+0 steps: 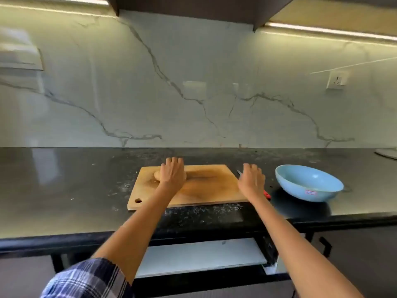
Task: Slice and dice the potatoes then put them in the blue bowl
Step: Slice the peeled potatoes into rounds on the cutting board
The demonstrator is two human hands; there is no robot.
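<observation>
A wooden cutting board (pixel 206 190) lies on the black counter. My left hand (pixel 173 172) lies over a potato (pixel 158 175) at the board's far left, fingers curved over it. My right hand (pixel 251 178) covers a knife (pixel 267 194) with a red handle at the board's right edge; only the blade tip and the handle end show. A blue bowl (pixel 309 182) sits to the right of the board, with nothing visible inside.
The black counter (pixel 64 190) runs left to right, with a marble wall behind it. A wall socket (pixel 337 79) is at the upper right. A pale plate edge (pixel 386 152) shows at the far right. An open drawer (pixel 199 257) sits under the counter.
</observation>
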